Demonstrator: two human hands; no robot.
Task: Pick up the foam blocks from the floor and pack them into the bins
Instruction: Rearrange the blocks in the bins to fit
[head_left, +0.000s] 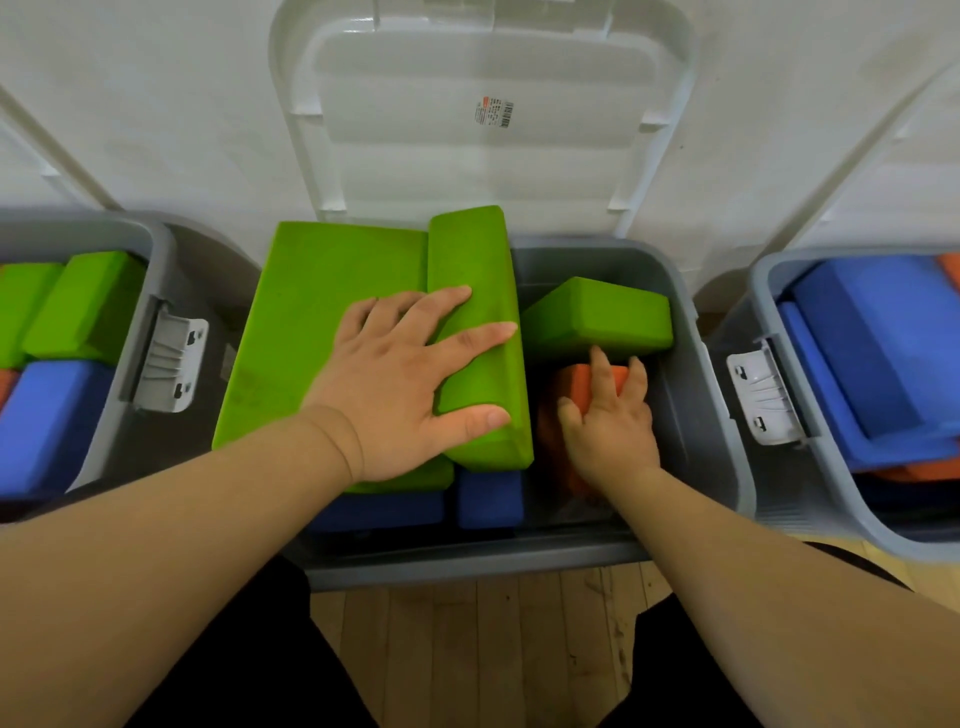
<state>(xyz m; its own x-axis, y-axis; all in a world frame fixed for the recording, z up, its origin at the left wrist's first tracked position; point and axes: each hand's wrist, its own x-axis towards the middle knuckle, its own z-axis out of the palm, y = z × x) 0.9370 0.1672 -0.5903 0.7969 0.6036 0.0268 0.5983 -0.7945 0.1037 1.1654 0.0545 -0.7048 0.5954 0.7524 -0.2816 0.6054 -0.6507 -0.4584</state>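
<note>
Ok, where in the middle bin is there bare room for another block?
Only on its right: a bare strip between the orange block under the right hand and the bin's right wall, plus the corner behind the tilted green block. The left half is crowded: green blocks stacked on blue ones.

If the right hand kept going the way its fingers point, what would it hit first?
Probably the tilted green block: the right hand, gripping the orange block, points at its near lower edge. It might slip beneath instead; depth is unclear.
</note>
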